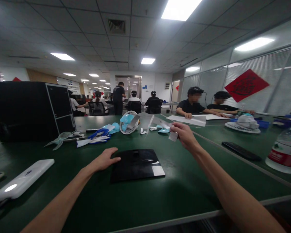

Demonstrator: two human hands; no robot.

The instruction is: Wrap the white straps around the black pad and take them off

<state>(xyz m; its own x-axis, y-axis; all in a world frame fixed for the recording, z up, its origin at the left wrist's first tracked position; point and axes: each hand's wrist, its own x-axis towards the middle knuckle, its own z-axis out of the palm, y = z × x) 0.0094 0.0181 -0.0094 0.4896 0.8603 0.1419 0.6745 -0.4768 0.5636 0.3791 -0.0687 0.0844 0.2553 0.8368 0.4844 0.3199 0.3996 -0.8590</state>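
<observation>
On the green table [135,204], left hand [103,160] lies open touching black pad [135,165]; right hand [184,134], grip closed, pinches seemingly clear film [157,121].

Dim, ceiling-lit, edges warped, glare

White power bank [23,179], blue gloves [97,136], small fan [128,122], water bottle [285,150], black phone [241,151]

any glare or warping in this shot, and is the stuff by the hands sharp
Head view: the ceiling lights blow out and throw glare on the black pad and white power bank; the wide lens stretches the table toward the frame edges; the clear film in the right hand looks faint; the left hand is sharp.
</observation>
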